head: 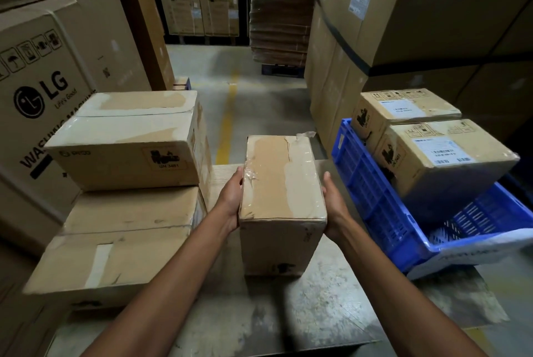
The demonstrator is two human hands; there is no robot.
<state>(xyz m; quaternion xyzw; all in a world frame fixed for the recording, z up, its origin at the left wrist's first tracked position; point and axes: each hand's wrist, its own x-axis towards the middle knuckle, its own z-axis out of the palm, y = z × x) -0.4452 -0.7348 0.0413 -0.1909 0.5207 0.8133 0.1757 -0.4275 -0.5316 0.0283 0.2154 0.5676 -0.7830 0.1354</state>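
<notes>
A taped cardboard box (281,181) stands upright over the middle of the grey metal surface (331,299) (whether it rests there cannot be told). The left hand (230,201) and right hand (334,206) press flat on its two sides, fingers straight. Two stacked cartons (127,140) sit at the left edge and a blue crate (375,198) at the right edge.

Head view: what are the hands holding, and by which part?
The taped box, clamped between both hands by its two side faces near the top: left hand on its left side, right hand on its right side.
</notes>
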